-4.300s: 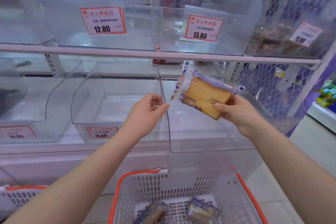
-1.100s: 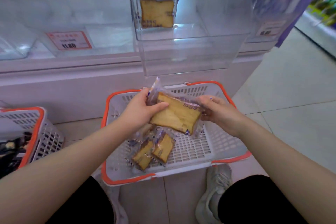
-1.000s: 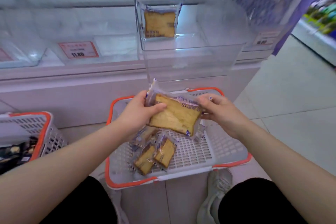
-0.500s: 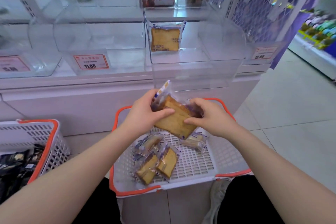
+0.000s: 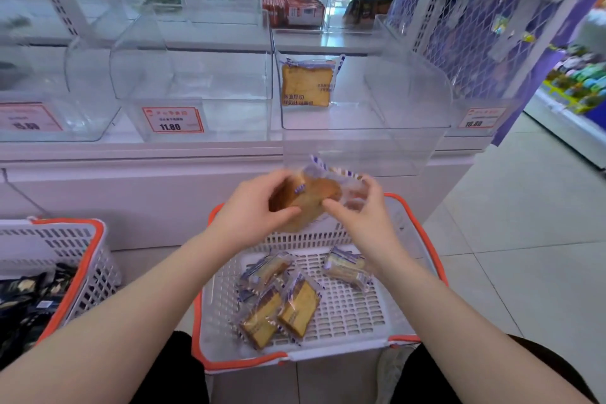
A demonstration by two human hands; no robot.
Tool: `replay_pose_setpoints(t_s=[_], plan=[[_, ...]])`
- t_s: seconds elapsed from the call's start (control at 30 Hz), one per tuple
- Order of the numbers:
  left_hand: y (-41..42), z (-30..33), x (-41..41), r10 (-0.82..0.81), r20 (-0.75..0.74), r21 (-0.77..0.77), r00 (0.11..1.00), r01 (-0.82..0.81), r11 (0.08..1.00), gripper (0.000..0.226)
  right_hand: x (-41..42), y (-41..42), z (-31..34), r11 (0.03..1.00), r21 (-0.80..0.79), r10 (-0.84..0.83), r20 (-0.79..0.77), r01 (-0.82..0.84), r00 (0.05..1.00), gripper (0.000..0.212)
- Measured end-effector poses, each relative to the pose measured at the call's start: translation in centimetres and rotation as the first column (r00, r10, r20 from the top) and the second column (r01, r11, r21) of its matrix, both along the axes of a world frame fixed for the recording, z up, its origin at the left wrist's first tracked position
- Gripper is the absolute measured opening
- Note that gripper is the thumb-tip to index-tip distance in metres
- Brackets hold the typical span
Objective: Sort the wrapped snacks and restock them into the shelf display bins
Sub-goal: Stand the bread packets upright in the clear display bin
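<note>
Nearest, wrapped cakes (image 5: pixel 278 308) lay in the white basket (image 5: pixel 344 351). Above its far rim both hands pinched one wrapped cake slice (image 5: pixel 306 198) — left hand (image 5: pixel 252 210) and right hand (image 5: pixel 357 210) about equally near. The target clear bin (image 5: pixel 360 128) sat straight ahead and higher — one slice (image 5: pixel 306 84) upright inside.

Left hand (image 5: pixel 252 210) and right hand (image 5: pixel 364 216) gripping wrapped cake slice (image 5: pixel 308 198), above white basket (image 5: pixel 413 275)
</note>
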State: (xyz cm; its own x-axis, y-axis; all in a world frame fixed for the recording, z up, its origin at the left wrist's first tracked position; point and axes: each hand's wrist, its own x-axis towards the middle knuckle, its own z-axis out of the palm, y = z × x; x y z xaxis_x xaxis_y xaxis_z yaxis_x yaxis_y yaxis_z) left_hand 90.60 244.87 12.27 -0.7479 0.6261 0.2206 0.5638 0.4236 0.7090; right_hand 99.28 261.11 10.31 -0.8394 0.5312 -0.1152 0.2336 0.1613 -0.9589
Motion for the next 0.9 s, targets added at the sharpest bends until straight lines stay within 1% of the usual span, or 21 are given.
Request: replay_pose_setpoints(t_s=[0.03, 0.07, 0.1, 0.13, 0.2, 0.27, 0.33, 0.37, 0.4, 0.43, 0.47, 0.5, 0.53, 0.57, 0.6, 0.63, 0.67, 0.7, 0.77, 0.83, 0.9], plan=[[-0.4, 0.1, -0.4, -0.034, -0.139, -0.115, 0.99, 0.018, 0.993, 0.041, 0.0, 0.3, 0.5, 0.984, 0.177, -0.02, -0.034, 0.026, 0.999, 0.08], [-0.6, 0.2, -0.7, -0.059, -0.201, -0.186, 0.978, 0.021, 0.982, 0.043, 0.1, 0.5, 0.9, 0.936, 0.352, 0.009, -0.069, 0.016, 0.998, 0.08], [-0.8, 0.3, -0.8, -0.07, -0.217, -0.216, 0.974, 0.022, 0.976, 0.044, 0.2, 0.6, 1.2, 0.867, 0.497, 0.074, -0.094, -0.018, 0.993, 0.073], [-0.8, 0.4, -0.9, -0.08, -0.222, -0.22, 0.972, 0.03, 0.975, 0.044, 0.2, 0.4, 1.5, 0.798, 0.599, 0.156, -0.103, -0.064, 0.982, 0.061], [-0.9, 0.4, -1.0, -0.134, -0.242, -0.233, 0.961, 0.077, 0.97, 0.045, 0.3, -0.1, 1.6, 0.72, 0.675, 0.315, -0.109, -0.162, 0.943, 0.035], [-1.2, 0.4, -1.2, -0.205, -0.267, -0.248, 0.942, 0.138, 0.959, 0.05, 0.3, -0.7, 1.5, 0.715, 0.656, 0.414, -0.117, -0.243, 0.903, 0.024], [-1.4, 0.7, -1.2, -0.209, -0.349, -0.206, 0.913, 0.143, 0.968, 0.052, 0.1, -0.6, 1.6, 0.776, 0.566, 0.431, -0.155, -0.278, 0.889, 0.023], [-1.4, 1.0, -1.1, -0.153, -0.408, -0.153, 0.9, 0.098, 0.983, 0.053, -0.1, -0.4, 1.8, 0.836, 0.484, 0.394, -0.202, -0.258, 0.896, 0.027], [-1.3, 1.3, -1.1, -0.045, -0.439, -0.068, 0.897, 0.017, 0.998, 0.055, -0.3, 0.0, 2.0, 0.904, 0.364, 0.332, -0.269, -0.224, 0.904, 0.028], [-1.2, 1.7, -1.0, 0.087, -0.41, 0.044, 0.908, -0.075, 0.996, 0.058, -0.5, 0.4, 2.2, 0.956, 0.219, 0.261, -0.337, -0.194, 0.905, 0.026], [-1.1, 2.1, -0.9, 0.205, -0.315, 0.164, 0.927, -0.159, 0.973, 0.06, -0.7, 0.7, 2.4, 0.98, 0.08, 0.198, -0.392, -0.181, 0.898, 0.023], [-1.1, 2.4, -0.9, 0.277, -0.166, 0.258, 0.946, -0.229, 0.939, 0.06, -0.9, 1.0, 2.4, 0.982, -0.041, 0.149, -0.429, -0.184, 0.891, 0.02], [-1.1, 2.7, -0.9, 0.299, 0.012, 0.325, 0.954, -0.286, 0.901, 0.056, -1.0, 1.0, 2.5, 0.968, -0.153, 0.111, -0.452, -0.199, 0.885, 0.018], [-1.1, 3.0, -0.9, 0.276, 0.198, 0.379, 0.94, -0.334, 0.863, 0.046, -1.1, 0.9, 2.5, 0.939, -0.262, 0.079, -0.463, -0.221, 0.883, 0.017], [-1.2, 3.1, -0.9, 0.21, 0.36, 0.435, 0.909, -0.363, 0.824, 0.031, -1.2, 0.7, 2.5, 0.901, -0.361, 0.05, -0.463, -0.241, 0.885, 0.015], [-1.4, 3.1, -1.1, 0.133, 0.481, 0.478, 0.867, -0.386, 0.789, 0.018, -1.3, 0.5, 2.5, 0.862, -0.441, 0.025, -0.456, -0.25, 0.89, 0.012], [-1.5, 3.1, -1.2, 0.077, 0.539, 0.499, 0.838, -0.392, 0.773, 0.014, -1.3, 0.4, 2.5, 0.83, -0.5, 0.0, -0.445, -0.248, 0.896, 0.011], [-1.7, 3.1, -1.3, 0.038, 0.561, 0.506, 0.827, -0.379, 0.775, 0.015, -1.4, 0.2, 2.7, 0.803, -0.545, -0.025, -0.434, -0.24, 0.901, 0.01], [-2.0, 3.1, -1.5, 0.0, 0.564, 0.525, 0.826, -0.359, 0.771, 0.015, -1.6, 0.0, 2.9, 0.767, -0.604, -0.074, -0.417, -0.215, 0.906, 0.01], [-2.1, 3.0, -1.7, 0.009, 0.556, 0.54, 0.831, -0.369, 0.756, 0.017, -1.7, -0.2, 3.0, 0.757, -0.627, -0.118, -0.407, -0.184, 0.906, 0.01], [-2.0, 2.9, -1.7, 0.039, 0.55, 0.554, 0.834, -0.399, 0.731, 0.02, -1.7, -0.4, 3.3, 0.745, -0.639, -0.128, -0.416, -0.19, 0.9, 0.005]])
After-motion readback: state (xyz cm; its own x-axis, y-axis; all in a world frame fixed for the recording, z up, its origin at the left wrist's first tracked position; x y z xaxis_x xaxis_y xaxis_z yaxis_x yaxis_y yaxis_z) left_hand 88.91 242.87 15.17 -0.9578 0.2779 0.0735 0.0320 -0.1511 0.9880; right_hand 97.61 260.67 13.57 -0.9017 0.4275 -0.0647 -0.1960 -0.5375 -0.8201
